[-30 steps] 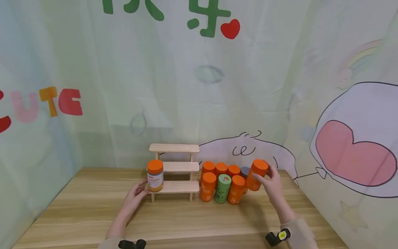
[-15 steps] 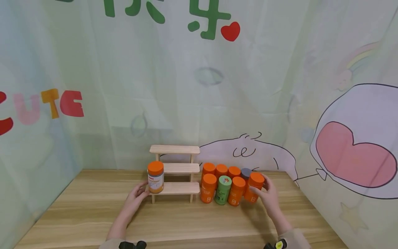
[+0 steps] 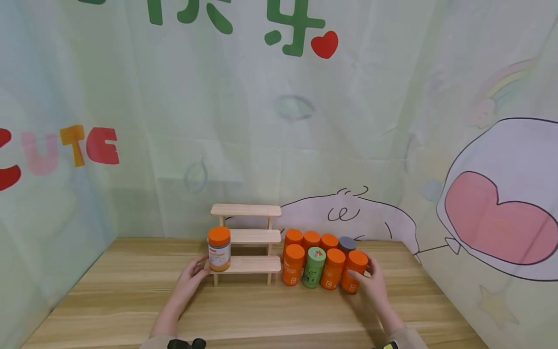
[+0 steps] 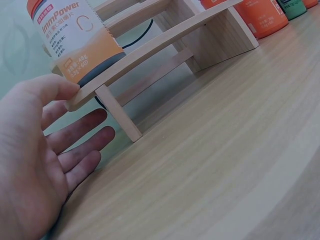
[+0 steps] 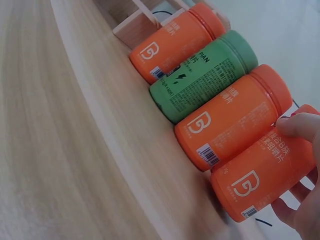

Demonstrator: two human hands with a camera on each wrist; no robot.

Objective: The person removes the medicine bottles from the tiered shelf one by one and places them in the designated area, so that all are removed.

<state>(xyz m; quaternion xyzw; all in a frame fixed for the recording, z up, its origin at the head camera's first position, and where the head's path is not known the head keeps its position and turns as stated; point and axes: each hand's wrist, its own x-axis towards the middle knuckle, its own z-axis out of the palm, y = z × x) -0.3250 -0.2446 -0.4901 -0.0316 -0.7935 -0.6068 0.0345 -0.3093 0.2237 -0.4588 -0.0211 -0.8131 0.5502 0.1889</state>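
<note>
My right hand [image 3: 374, 280] grips an orange pill bottle [image 3: 351, 281] at the right end of the front row, thumb on the near side and fingers behind. In the right wrist view this bottle [image 5: 262, 172] leans close against the neighbouring orange bottle [image 5: 230, 120]. At the left, my left hand [image 3: 192, 272] pinches the end of the lowest step of a small three-step wooden shelf [image 3: 255, 264] between thumb and forefinger; its other fingers hang loose below. An orange-lidded jar with a white label [image 3: 219, 249] stands on that step, right by the thumb [image 4: 57, 87].
Farther along the front row stand a green bottle [image 3: 314, 267] and another orange bottle [image 3: 293, 265]. Behind them is a back row of orange-lidded bottles [image 3: 311, 237] and one with a grey-blue lid [image 3: 347, 243]. A printed curtain [image 3: 244, 145] hangs behind the wooden table [image 3: 261, 315].
My right hand has lowered the orange bottle from above the back row and brought it nearer, to the front row's right end. The left hand stays at the shelf.
</note>
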